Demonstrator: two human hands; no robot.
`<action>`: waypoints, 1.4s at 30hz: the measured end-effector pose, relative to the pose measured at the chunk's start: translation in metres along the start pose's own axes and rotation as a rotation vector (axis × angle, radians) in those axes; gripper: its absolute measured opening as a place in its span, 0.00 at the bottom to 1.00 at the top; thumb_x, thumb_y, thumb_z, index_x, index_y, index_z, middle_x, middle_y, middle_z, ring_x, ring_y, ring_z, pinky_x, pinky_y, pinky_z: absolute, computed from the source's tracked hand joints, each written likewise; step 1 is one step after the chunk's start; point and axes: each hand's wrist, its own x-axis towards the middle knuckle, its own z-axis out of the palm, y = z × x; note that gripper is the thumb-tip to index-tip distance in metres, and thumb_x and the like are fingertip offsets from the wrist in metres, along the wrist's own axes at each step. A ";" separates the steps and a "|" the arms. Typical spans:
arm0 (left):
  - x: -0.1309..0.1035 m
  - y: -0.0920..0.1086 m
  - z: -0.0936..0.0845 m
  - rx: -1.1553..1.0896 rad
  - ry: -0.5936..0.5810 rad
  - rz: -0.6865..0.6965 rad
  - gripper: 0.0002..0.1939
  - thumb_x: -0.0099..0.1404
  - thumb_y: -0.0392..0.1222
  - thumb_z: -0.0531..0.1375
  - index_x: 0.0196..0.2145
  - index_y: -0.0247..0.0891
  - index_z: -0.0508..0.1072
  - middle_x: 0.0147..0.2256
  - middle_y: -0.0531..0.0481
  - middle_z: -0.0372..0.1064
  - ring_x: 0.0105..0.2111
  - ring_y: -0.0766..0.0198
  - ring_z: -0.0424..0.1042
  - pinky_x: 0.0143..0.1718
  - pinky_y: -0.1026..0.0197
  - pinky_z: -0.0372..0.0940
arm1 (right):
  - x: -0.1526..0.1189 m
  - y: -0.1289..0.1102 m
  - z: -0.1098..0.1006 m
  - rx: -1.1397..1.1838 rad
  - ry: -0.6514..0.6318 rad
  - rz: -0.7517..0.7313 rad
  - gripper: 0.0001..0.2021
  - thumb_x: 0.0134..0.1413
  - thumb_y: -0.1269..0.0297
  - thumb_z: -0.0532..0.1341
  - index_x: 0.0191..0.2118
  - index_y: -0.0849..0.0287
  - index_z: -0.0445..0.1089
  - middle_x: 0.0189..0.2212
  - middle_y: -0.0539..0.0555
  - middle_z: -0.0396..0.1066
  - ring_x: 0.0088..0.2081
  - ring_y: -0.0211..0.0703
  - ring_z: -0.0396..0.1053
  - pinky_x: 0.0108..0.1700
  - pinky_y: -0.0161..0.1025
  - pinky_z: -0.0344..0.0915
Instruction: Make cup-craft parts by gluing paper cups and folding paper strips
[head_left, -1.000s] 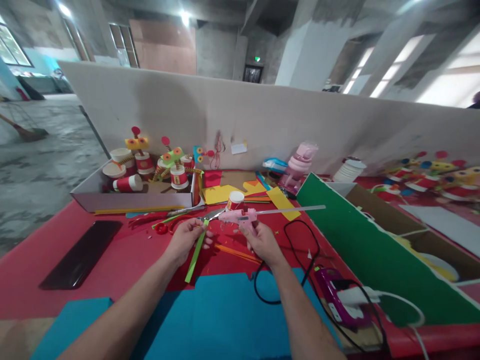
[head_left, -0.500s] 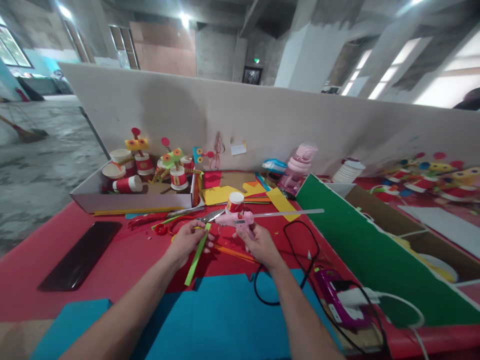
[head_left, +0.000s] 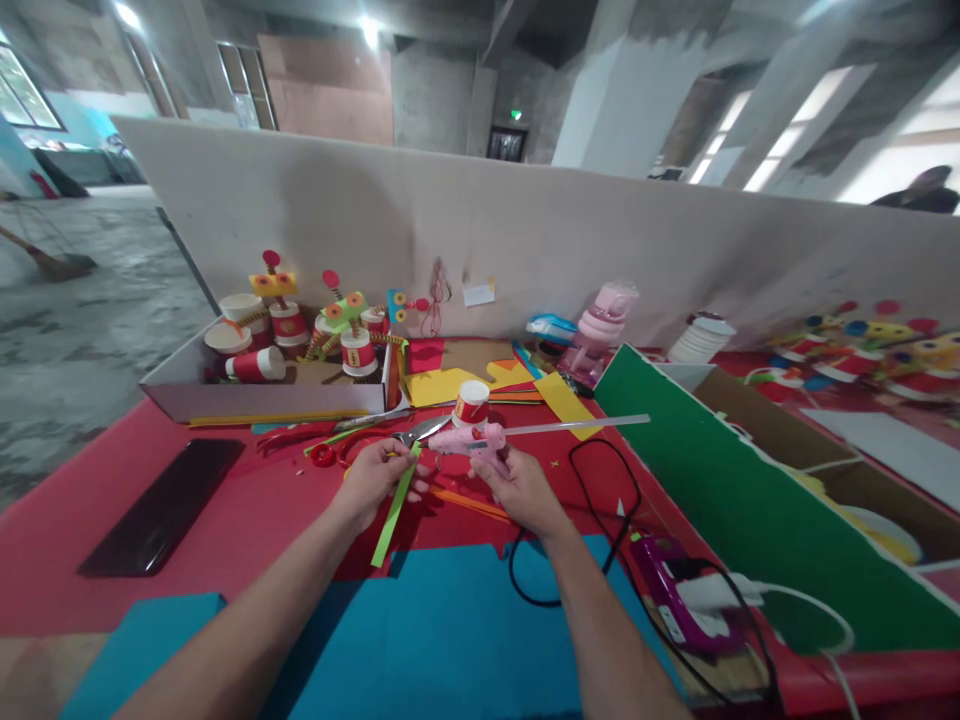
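My left hand point(head_left: 377, 478) pinches the upper end of a green paper strip point(head_left: 393, 520), which hangs down toward the blue sheet. In my right hand point(head_left: 519, 487) is a pink glue gun point(head_left: 469, 439), held by its grip with the nozzle pointing left, close to the strip's top end. A clear glue stick point(head_left: 577, 425) juts far out of the gun's back. Just behind the gun stands a red and white paper cup point(head_left: 472, 403). Scissors point(head_left: 420, 431) lie behind my left hand. Below the gun, orange paper strips point(head_left: 472, 502) rest on the red tabletop.
A white box point(head_left: 277, 402) with paper-cup figures stands back left, a black phone point(head_left: 161, 508) in front of it. On the right are a green-sided box point(head_left: 720, 500), a purple power strip point(head_left: 686, 595) and a looping black cable point(head_left: 636, 480). Blue sheets point(head_left: 442, 630) cover the front.
Both hands keep almost the same pose, with the glue gun and green strip barely moved. The view has shifted very slightly. More of a person shows at the far right.
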 end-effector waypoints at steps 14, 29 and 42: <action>0.000 0.001 0.000 -0.007 -0.011 -0.005 0.17 0.51 0.43 0.67 0.31 0.38 0.61 0.26 0.48 0.75 0.22 0.61 0.75 0.20 0.63 0.68 | 0.000 0.002 0.001 -0.031 0.005 -0.083 0.16 0.58 0.52 0.56 0.37 0.60 0.70 0.32 0.57 0.76 0.35 0.48 0.73 0.34 0.37 0.63; -0.002 0.003 0.002 0.014 -0.020 -0.010 0.17 0.51 0.43 0.67 0.30 0.38 0.61 0.25 0.49 0.74 0.22 0.60 0.75 0.20 0.63 0.68 | 0.000 0.001 0.001 -0.059 0.004 -0.095 0.15 0.58 0.52 0.55 0.37 0.60 0.69 0.31 0.57 0.75 0.34 0.49 0.73 0.34 0.37 0.62; -0.001 0.003 0.001 0.008 -0.021 -0.015 0.17 0.51 0.42 0.67 0.30 0.38 0.61 0.25 0.48 0.75 0.21 0.60 0.75 0.19 0.63 0.68 | -0.001 -0.001 0.001 -0.044 -0.009 -0.097 0.15 0.59 0.52 0.55 0.39 0.59 0.69 0.33 0.57 0.75 0.35 0.49 0.72 0.34 0.37 0.62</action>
